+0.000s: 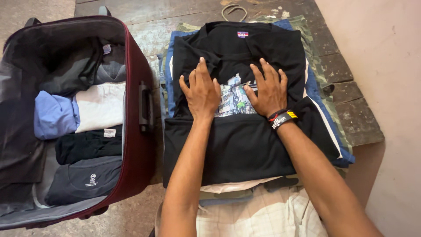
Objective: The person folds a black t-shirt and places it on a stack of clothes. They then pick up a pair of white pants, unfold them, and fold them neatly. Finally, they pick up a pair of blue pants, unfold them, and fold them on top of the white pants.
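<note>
Seemingly flat under both hands' spread fingers (206,72), black printed T-shirt (237,131), nothing gripped.

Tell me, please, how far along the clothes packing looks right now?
Done: several folded garments already lie in the open maroon suitcase. In hand: left hand and right hand press flat on a black T-shirt. Left: the stack under it remains outside the suitcase.

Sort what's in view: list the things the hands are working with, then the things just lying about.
In hand:
left hand and right hand, flat on the black T-shirt
clothes pile beneath it
open maroon suitcase holding folded clothes

Lying about:
cord loop on the wooden platform
</note>
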